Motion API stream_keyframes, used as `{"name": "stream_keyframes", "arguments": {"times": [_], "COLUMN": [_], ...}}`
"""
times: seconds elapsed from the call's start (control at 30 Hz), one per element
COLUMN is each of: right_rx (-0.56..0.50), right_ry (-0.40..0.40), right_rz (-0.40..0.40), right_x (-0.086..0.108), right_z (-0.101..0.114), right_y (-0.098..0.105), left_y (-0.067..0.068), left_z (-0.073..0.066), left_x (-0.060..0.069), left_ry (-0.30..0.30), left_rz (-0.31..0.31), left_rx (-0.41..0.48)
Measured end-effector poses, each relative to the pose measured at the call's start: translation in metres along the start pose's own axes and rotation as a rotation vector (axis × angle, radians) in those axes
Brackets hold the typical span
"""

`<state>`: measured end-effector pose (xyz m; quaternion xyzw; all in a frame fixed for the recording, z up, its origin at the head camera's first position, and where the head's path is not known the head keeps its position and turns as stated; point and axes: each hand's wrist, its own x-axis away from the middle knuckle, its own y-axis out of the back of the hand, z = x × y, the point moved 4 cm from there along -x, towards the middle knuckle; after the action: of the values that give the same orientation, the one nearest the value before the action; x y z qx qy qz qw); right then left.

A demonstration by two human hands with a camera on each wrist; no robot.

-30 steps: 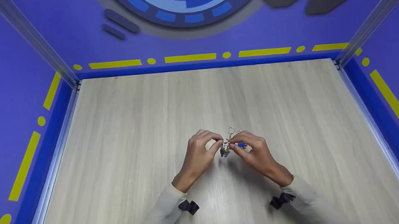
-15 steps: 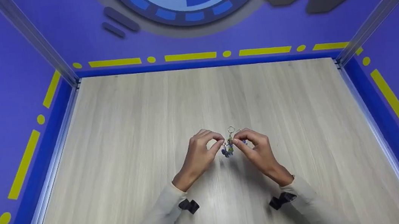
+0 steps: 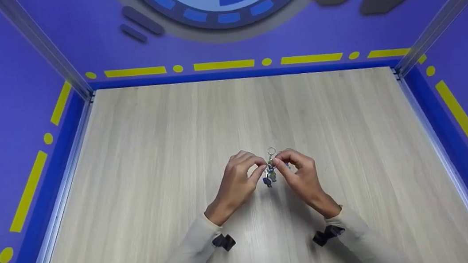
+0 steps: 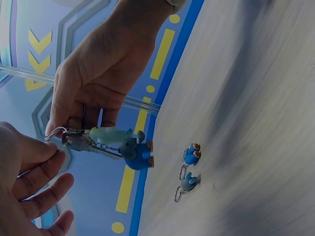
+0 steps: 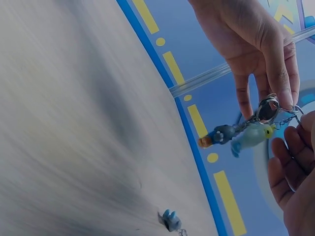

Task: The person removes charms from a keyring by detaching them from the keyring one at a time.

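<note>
Near the middle of the table in the head view, my left hand [image 3: 234,185] and right hand [image 3: 304,178] meet at small keychains. In the left wrist view, my left thumb and forefinger pinch a metal ring [image 4: 62,146], with the other fingers spread. My right hand [image 4: 108,59] pinches the linked rings beside it. Below the fingers hang a pale green figure [image 4: 110,135] and a blue elephant figure [image 4: 138,156] with orange feet. Both also show in the right wrist view, the green one [image 5: 252,136] beside the blue one [image 5: 216,135]. Exactly how the rings link is unclear.
On the wooden table [image 3: 171,126] behind the hands lie a blue figure [image 4: 191,155] and a grey-blue one [image 4: 188,182], each with a ring. Blue panels [image 3: 224,52] with metal corner posts enclose the table's back and sides.
My left hand has shifted slightly right, towards my right hand. My right hand has moved a little up and right since the earliest frame. The dangling figures have swung and turned.
</note>
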<state>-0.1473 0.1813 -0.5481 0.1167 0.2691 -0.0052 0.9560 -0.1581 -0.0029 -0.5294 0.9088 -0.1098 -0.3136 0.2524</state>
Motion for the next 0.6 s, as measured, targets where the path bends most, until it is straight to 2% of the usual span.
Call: {"name": "stream_keyframes", "arguments": {"times": [0.17,0.33,0.6], "right_rx": [-0.042,-0.093,-0.104], "right_ry": [-0.047,-0.105,-0.049], "right_rz": [0.010,0.057,0.127], "right_x": [0.0031,0.0039,-0.0023], "right_z": [-0.0089,-0.0107,-0.0070], "right_y": [0.0025,0.0046,0.0087], "left_y": [0.0001,0.0012,0.0017], "left_z": [0.0001,-0.0006,-0.0033], "left_x": [0.0000,0.0002,-0.0006], "left_ry": [0.004,0.013,-0.002], "left_rz": [0.000,0.007,0.003], "left_rx": [-0.001,0.013,0.003]}}
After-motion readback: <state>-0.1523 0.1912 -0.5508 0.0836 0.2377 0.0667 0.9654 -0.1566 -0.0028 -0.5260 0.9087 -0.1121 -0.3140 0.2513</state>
